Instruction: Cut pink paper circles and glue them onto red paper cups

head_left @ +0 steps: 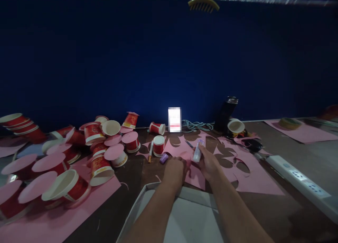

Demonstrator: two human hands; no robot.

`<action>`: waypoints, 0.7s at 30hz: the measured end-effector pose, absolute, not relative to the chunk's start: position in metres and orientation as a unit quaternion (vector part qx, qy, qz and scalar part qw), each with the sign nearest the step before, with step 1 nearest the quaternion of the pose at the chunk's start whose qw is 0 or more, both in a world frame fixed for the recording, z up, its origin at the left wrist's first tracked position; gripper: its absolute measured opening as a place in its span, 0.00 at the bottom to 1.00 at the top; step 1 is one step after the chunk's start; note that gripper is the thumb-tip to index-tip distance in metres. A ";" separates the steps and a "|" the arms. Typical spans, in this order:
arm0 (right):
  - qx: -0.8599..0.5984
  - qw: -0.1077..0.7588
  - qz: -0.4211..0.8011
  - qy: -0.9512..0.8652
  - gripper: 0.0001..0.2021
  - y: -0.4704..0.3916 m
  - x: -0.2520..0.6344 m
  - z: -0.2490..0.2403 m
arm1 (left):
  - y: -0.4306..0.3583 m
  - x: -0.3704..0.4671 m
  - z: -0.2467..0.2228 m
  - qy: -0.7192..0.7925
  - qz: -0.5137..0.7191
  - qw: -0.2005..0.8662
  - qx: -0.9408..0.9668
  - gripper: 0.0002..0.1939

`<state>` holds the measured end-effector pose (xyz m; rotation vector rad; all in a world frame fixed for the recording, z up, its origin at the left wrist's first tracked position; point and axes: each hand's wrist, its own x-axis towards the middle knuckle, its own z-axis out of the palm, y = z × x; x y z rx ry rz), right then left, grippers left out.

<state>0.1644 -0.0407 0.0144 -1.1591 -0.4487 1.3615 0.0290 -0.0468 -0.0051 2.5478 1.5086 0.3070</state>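
Observation:
My right hand is closed around a glue stick with a whitish body and a purple end, tilted above the cut pink paper. Beside it, my left hand has its fingers curled at the edge of a pink paper circle, which it seems to hold; its fingertips are partly hidden. A purple cap lies just left of that hand. Behind the cap stands a red paper cup, upside down, with an orange-and-white pen next to it.
Several red cups with pink discs crowd the left side. Under my forearms is a white box. Pink paper scraps, a black bottle and a power strip are to the right. A lit screen stands behind.

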 end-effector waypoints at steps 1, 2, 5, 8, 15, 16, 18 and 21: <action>-0.503 0.601 0.591 -0.192 0.14 -0.041 0.165 0.014 | -0.048 0.029 -0.004 0.511 0.111 0.091 0.848 0.14; -0.504 0.596 0.595 -0.190 0.14 -0.040 0.165 0.014 | -0.049 0.029 -0.004 0.520 0.121 0.099 0.840 0.15; -0.504 0.586 0.606 -0.190 0.14 -0.042 0.164 0.016 | -0.050 0.030 -0.002 0.555 0.133 0.127 0.811 0.19; -0.488 0.597 0.607 -0.191 0.13 -0.044 0.163 0.019 | -0.049 0.030 -0.004 0.571 0.135 0.141 0.797 0.23; -0.502 0.594 0.590 -0.219 0.13 -0.041 0.162 0.013 | -0.042 0.029 -0.011 0.563 0.173 0.153 0.794 0.14; -0.510 0.592 0.583 -0.225 0.14 -0.040 0.163 0.011 | -0.041 0.028 -0.011 0.564 0.175 0.158 0.791 0.14; -0.519 0.591 0.570 -0.237 0.16 -0.039 0.163 0.007 | -0.039 0.028 -0.013 0.567 0.178 0.166 0.787 0.15; -0.522 0.594 0.562 -0.243 0.17 -0.038 0.162 0.004 | -0.037 0.027 -0.015 0.563 0.189 0.174 0.785 0.15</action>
